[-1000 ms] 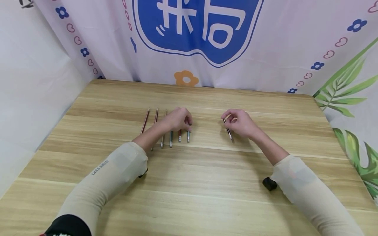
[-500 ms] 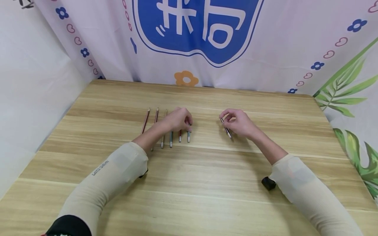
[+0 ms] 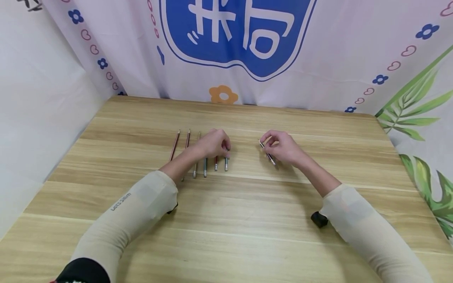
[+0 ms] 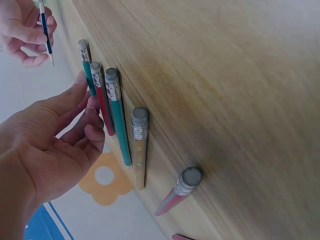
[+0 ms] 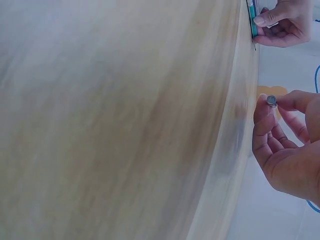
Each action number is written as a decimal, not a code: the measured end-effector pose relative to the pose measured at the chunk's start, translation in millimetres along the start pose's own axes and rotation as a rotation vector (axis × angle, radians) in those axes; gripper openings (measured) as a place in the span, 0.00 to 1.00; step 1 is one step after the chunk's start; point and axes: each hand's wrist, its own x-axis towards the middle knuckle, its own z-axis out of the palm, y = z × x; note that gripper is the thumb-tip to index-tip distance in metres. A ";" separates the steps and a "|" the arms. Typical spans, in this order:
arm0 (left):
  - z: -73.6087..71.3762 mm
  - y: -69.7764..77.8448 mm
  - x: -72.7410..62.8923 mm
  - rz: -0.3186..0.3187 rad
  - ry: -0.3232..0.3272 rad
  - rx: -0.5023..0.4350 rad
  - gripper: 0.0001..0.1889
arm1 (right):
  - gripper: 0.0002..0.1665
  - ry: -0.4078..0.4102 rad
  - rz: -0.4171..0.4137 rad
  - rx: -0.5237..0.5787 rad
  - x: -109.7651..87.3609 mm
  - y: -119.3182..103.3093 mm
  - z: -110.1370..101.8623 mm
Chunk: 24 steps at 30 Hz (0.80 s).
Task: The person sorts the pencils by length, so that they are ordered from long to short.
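Observation:
A row of pencils lies on the wooden table, eraser ends toward me. At the row's right end, my left hand (image 3: 214,143) pinches a green pencil (image 3: 226,164) between thumb and fingers. Beside it in the left wrist view lie a red pencil (image 4: 104,102), another green pencil (image 4: 119,122), a yellow pencil (image 4: 140,157) and a pink-red pencil (image 4: 171,201). Apart to the right, my right hand (image 3: 282,148) holds a dark pencil (image 3: 270,158) just over the table, slanted, its tip pointing away and left. In the right wrist view only its eraser end (image 5: 271,101) shows.
Further left lies a dark red pencil (image 3: 174,146), partly hidden by my left forearm. The wooden table (image 3: 233,220) stretches around both hands. A printed white curtain (image 3: 301,90) hangs along its back edge.
My right hand has moved a little to the left with the dark pencil, closer to the row. The left hand has stayed in place on the green pencil.

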 end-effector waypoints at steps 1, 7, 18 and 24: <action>-0.1 0.1 -0.3 -0.001 0.000 -0.001 0.10 | 0.11 0.001 0.001 -0.002 0.0 -0.5 0.2; -0.8 0.2 -0.8 -0.013 -0.007 -0.013 0.11 | 0.12 -0.008 0.010 -0.008 0.1 -4.2 1.5; -2.7 -0.9 0.8 -0.007 -0.020 -0.018 0.12 | 0.12 -0.017 0.011 0.012 4.7 -10.8 11.8; -2.3 -1.7 0.9 -0.013 -0.016 -0.015 0.12 | 0.11 -0.031 0.029 0.015 7.5 -15.4 18.6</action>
